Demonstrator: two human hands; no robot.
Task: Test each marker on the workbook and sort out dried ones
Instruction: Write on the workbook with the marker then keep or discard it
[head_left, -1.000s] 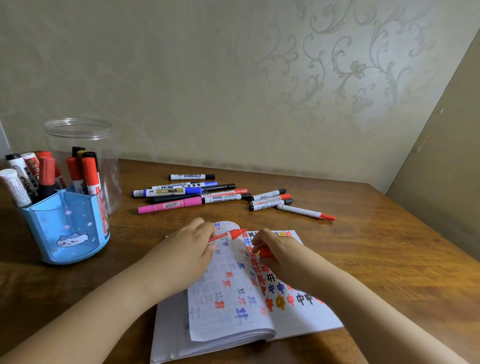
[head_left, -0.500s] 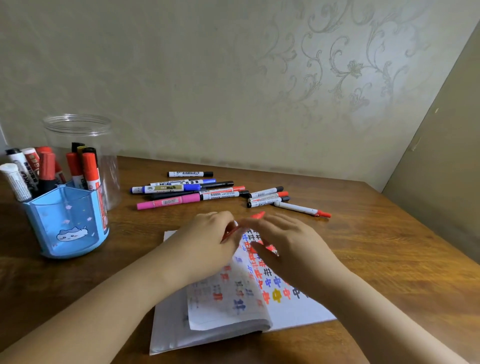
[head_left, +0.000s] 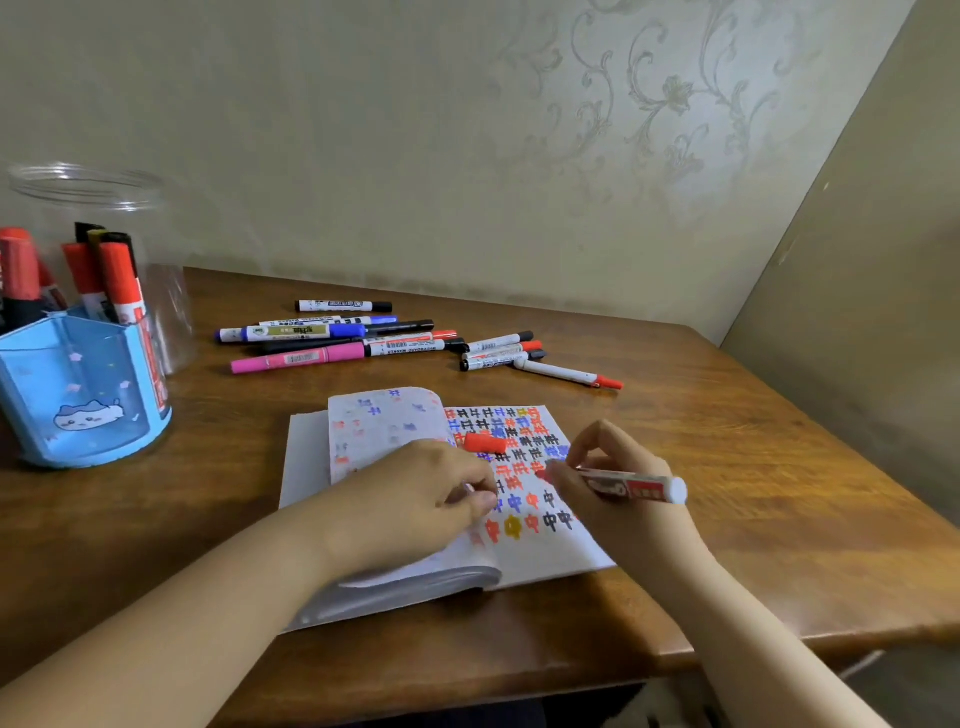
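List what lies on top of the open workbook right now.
On the workbook: a loose red cap, the left hand and the right hand holding a red marker. The marker's tip is hidden.

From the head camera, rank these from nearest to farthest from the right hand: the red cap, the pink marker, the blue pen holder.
From the right hand:
1. Red cap, lying on the workbook just to its left.
2. Pink marker, farther back and left on the table.
3. Blue pen holder, at the far left edge.
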